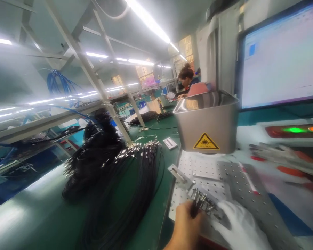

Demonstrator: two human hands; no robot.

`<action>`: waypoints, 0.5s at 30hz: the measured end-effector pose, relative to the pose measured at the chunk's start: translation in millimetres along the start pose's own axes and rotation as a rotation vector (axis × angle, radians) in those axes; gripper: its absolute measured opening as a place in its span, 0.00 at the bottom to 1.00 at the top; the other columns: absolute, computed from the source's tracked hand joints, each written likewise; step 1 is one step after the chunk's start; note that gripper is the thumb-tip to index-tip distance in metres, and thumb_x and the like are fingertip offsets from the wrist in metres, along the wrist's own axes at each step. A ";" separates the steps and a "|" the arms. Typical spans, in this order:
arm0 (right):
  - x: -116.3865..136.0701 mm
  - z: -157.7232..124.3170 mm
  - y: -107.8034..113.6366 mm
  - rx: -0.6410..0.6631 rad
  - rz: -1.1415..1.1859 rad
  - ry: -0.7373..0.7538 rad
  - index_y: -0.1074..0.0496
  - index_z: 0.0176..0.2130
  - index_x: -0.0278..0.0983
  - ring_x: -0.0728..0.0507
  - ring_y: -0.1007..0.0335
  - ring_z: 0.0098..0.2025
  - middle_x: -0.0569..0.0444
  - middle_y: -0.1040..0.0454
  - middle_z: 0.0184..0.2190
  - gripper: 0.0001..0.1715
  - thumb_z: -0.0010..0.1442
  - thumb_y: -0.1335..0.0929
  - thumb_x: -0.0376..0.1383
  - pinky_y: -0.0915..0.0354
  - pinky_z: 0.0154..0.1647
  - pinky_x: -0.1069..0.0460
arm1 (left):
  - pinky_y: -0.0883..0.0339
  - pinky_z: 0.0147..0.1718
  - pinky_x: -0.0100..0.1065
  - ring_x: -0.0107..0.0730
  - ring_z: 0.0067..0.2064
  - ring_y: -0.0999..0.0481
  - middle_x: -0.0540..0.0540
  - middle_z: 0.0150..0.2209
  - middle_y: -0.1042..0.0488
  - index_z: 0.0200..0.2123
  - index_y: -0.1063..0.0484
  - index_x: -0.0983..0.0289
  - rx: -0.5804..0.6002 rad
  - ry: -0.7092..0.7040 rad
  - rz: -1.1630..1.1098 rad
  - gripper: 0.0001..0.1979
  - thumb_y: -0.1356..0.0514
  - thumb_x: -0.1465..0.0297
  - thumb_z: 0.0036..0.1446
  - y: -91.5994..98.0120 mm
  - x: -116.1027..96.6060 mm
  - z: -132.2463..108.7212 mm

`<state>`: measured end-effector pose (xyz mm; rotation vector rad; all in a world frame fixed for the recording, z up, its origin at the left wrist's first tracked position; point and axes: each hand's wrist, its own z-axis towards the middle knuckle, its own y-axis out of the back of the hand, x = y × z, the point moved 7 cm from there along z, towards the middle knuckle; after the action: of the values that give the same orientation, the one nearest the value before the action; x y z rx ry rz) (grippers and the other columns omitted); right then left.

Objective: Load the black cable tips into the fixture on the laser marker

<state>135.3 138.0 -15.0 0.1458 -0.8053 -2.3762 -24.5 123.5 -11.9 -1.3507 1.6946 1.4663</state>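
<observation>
My left hand, bare, is closed around a short bundle of black cables whose silvery metal ends point up and away. Just right of it is my right hand in a white glove, thumb and forefinger apart beside those metal ends; blur hides whether it touches them. Both hands are over the front of a perforated metal plate. A narrow metal fixture lies on the plate just beyond the bundle.
Long black cables with shiny ends lie left on the green table, beside a heaped cable pile. A metal housing with a warning triangle stands behind the plate. At right are a monitor, gloves and a red-white pen. A person sits beyond.
</observation>
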 end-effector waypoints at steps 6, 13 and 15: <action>9.0 -1.7 6.5 0.043 -0.094 0.112 0.20 0.31 0.32 0.36 0.22 0.32 0.39 0.21 0.33 0.24 0.61 0.40 0.42 0.26 0.30 0.46 | 0.44 0.31 0.31 0.27 0.29 0.39 0.46 0.22 0.40 0.23 0.33 0.64 -0.033 0.065 0.180 0.07 0.41 0.73 0.53 -6.2 1.0 -1.0; 9.7 -9.2 2.0 0.148 -0.138 0.211 0.18 0.32 0.40 0.39 0.23 0.34 0.45 0.20 0.36 0.20 0.60 0.37 0.43 0.27 0.32 0.49 | 0.36 0.43 0.35 0.36 0.37 0.30 0.53 0.32 0.26 0.37 0.23 0.65 -0.032 0.043 0.270 0.09 0.41 0.68 0.56 -11.5 0.4 -1.9; 7.7 -11.0 1.0 0.170 -0.126 0.206 0.18 0.33 0.40 0.39 0.23 0.35 0.46 0.20 0.37 0.19 0.61 0.37 0.41 0.28 0.33 0.50 | 0.36 0.43 0.37 0.37 0.37 0.30 0.55 0.34 0.25 0.38 0.23 0.66 -0.016 0.055 0.306 0.11 0.42 0.67 0.56 -11.8 0.9 -3.4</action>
<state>132.9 127.2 -22.6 0.5166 -0.9195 -2.3578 -13.4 120.9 -16.7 -1.1879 1.9985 1.6225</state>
